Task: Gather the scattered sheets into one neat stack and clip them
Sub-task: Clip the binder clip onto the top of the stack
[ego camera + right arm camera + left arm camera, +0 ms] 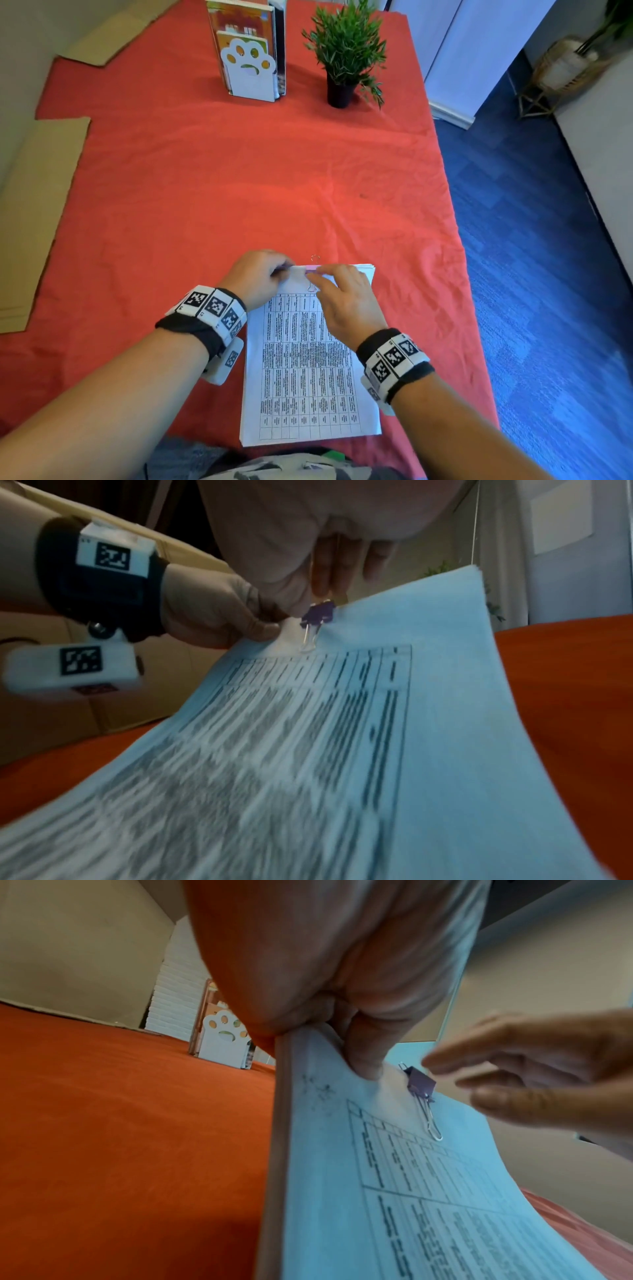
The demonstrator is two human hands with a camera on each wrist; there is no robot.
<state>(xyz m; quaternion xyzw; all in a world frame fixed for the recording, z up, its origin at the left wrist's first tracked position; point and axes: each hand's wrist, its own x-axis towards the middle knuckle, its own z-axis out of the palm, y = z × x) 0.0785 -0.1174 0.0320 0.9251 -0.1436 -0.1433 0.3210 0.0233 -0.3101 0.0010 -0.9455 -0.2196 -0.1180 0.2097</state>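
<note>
A stack of printed sheets [308,377] with a table on the top page lies near the front edge of the red tablecloth [205,178]; its far end is lifted and curved up. A small purple binder clip [312,270] sits on the far edge, one wire handle folded onto the page [432,1123], the other standing behind. My left hand [279,272] pinches the far left corner of the stack, thumb [363,1056] on top. My right hand [318,279] hovers at the clip [318,614] with its fingers [325,569] straight and spread, gripping nothing.
A white paw-shaped bookend with books [248,65] and a small potted plant [346,58] stand at the back of the table. Flat cardboard [37,219] lies along the left. The table's right edge drops to blue floor [548,274].
</note>
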